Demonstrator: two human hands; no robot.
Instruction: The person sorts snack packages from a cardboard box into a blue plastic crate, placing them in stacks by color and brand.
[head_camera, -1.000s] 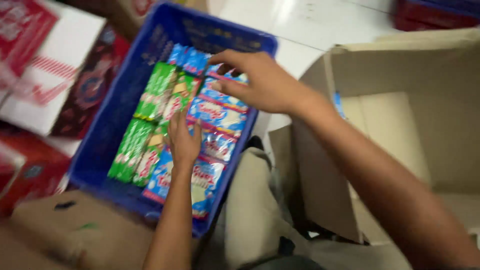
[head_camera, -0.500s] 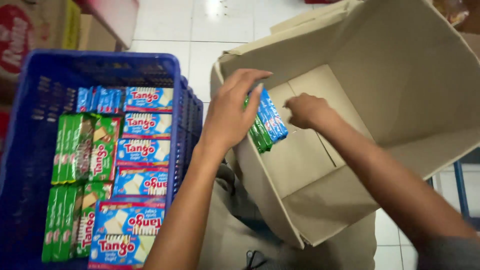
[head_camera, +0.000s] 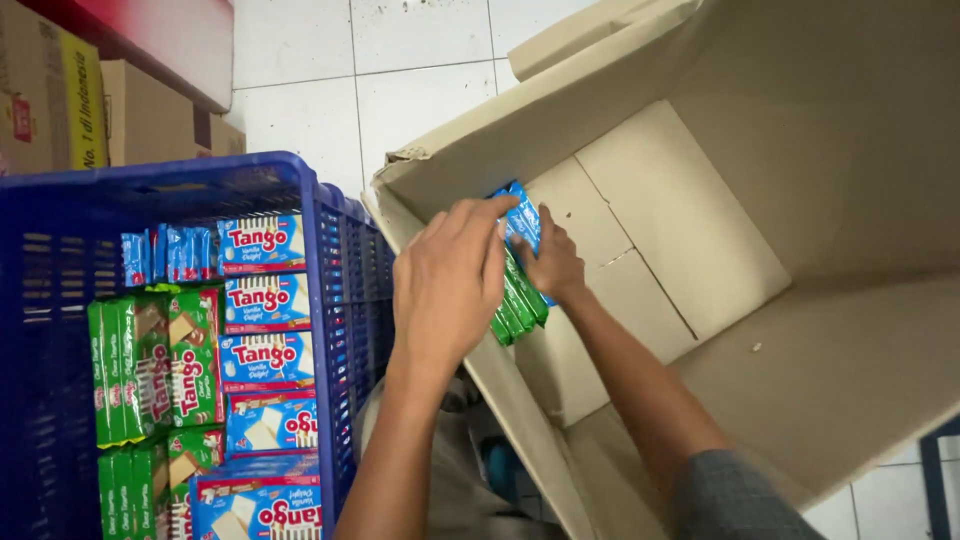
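Both my hands hold a small stack of wafer packs (head_camera: 520, 285), blue and green, on edge against the near left wall inside a large open cardboard box (head_camera: 780, 330). My left hand (head_camera: 450, 280) covers the stack from the left and above. Behind it, my right hand (head_camera: 552, 262) presses the packs from inside the box. To the left stands a blue plastic crate (head_camera: 340, 250) holding several blue wafer packs (head_camera: 262, 300) and green wafer packs (head_camera: 140, 370) in rows.
White floor tiles (head_camera: 400, 70) lie beyond the crate and box. Closed cardboard cartons (head_camera: 110, 110) and a red-and-white carton (head_camera: 170, 40) stand at the upper left. The box's bottom flaps are bare apart from the held stack.
Both hands have left the crate and carried a stack of wafer packs right into the cardboard box, lowering it against the box's near left wall. My view has swung right.
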